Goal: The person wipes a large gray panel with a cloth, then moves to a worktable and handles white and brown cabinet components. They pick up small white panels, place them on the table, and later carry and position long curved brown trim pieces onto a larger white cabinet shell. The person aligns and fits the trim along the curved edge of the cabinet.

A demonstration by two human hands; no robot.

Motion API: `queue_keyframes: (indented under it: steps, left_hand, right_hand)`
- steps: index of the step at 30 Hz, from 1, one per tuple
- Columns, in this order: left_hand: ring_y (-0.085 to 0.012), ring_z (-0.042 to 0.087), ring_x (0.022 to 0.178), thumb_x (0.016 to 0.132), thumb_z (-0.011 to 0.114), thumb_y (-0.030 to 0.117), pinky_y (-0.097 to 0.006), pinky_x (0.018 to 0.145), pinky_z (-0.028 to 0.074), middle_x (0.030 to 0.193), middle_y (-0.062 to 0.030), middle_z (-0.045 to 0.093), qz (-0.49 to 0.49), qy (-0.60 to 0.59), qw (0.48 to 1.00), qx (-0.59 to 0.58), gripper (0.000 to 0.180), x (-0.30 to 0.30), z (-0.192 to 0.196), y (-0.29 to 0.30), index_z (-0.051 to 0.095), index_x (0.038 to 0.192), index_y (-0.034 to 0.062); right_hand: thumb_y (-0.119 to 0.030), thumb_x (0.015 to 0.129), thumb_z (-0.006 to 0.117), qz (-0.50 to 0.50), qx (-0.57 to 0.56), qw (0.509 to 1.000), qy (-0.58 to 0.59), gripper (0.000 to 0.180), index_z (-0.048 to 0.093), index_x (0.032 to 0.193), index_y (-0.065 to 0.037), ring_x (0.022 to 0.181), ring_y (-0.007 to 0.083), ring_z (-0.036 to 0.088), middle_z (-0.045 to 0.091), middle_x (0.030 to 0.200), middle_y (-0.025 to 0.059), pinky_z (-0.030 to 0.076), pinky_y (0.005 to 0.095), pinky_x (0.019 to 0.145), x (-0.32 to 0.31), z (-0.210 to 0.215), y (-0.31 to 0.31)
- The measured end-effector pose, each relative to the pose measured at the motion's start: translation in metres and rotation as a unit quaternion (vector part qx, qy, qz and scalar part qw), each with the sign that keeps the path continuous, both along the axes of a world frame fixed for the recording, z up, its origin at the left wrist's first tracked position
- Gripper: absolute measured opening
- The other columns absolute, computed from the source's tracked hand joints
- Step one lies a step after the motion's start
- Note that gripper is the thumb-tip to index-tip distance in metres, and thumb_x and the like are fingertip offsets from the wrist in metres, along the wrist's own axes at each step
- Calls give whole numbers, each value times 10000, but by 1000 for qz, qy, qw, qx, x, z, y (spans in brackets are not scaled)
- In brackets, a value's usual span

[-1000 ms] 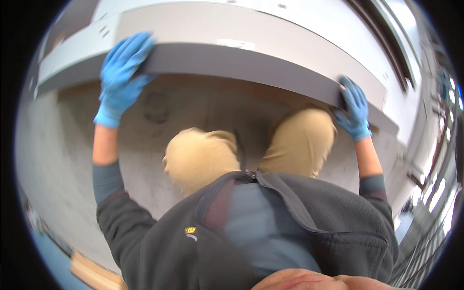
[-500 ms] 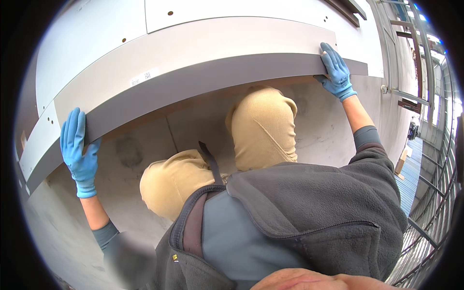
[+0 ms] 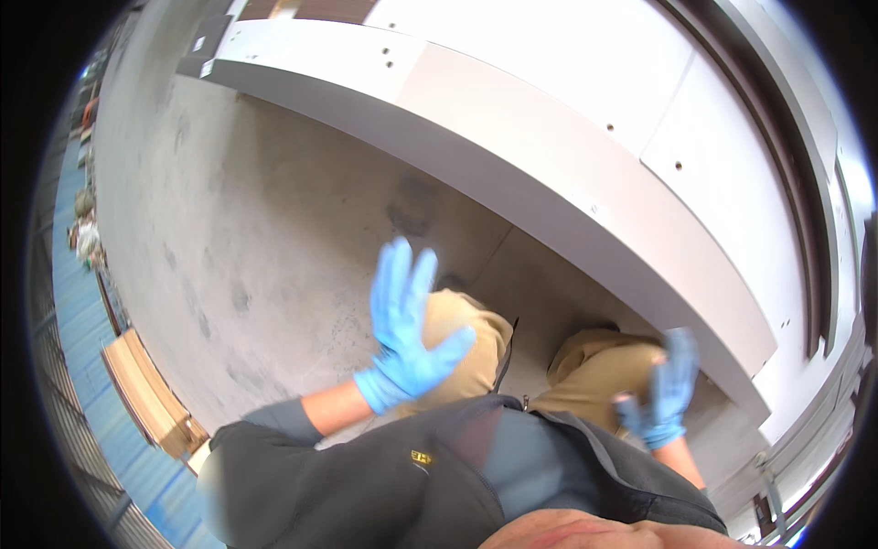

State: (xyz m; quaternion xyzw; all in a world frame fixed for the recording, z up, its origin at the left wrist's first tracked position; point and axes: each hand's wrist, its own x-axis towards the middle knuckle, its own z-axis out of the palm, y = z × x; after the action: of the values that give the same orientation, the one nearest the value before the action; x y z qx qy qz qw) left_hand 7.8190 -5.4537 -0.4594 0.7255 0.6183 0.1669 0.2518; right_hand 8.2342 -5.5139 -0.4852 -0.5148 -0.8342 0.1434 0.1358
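In a blue glove, my left hand (image 3: 401, 334) hovers above my tan-trousered knee, fingers stretched and thumb apart, holding nothing. My right hand (image 3: 666, 389), also blue-gloved and smeared by motion, has its fingers extended and thumb spread. It is near the right end of a long pale panel (image 3: 530, 114) with a grey front edge (image 3: 540, 229); whether it touches that edge, I cannot tell. Several small holes show in the white boards (image 3: 576, 55) behind the pale strip.
Concrete floor (image 3: 265, 201) stretches below and left of the panel. A stack of brown boards (image 3: 154, 389) lies on a blue surface (image 3: 69, 302) at the far left. Long dark bars (image 3: 768, 119) rest across the white boards at the right.
Both hands have come off the panel's edge and drawn back toward my body. My view has turned left, so the panel now slants down to the right.
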Motion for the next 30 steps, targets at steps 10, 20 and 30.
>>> queue_keyframes:
  steps: [10, 20, 30]
  left_hand:
    - [-404, 602, 1346, 933, 708, 192, -468, 1115, 492, 1467, -224, 628, 115, -127, 967, -186, 496, -36, 26, -42, 657, 1398, 26]
    - [-387, 673, 1046, 964, 625, 386, -508, 942, 520, 1130, -190, 721, 174, -5, 948, -268, 378, -102, 57, -68, 724, 1104, 49]
    - [-430, 696, 1060, 921, 593, 399, -509, 911, 543, 1107, -170, 759, 445, -108, 828, -324, 358, -220, 140, -1, 725, 1031, 85]
  right_hand:
    - [-136, 801, 692, 94, -222, 967, 80, 464, 638, 1239, 6, 1284, 458, 611, 654, 1382, 254, 401, 608, 1146, -39, 41, 42]
    - [-402, 869, 688, 61, -345, 893, -282, 563, 656, 1271, -8, 1380, 376, 535, 641, 1394, 218, 328, 538, 1219, -123, 159, 32]
    - [-366, 915, 679, -129, -308, 926, -178, 435, 695, 1199, -36, 1225, 382, 641, 702, 1285, 190, 477, 481, 1076, -257, 277, 135]
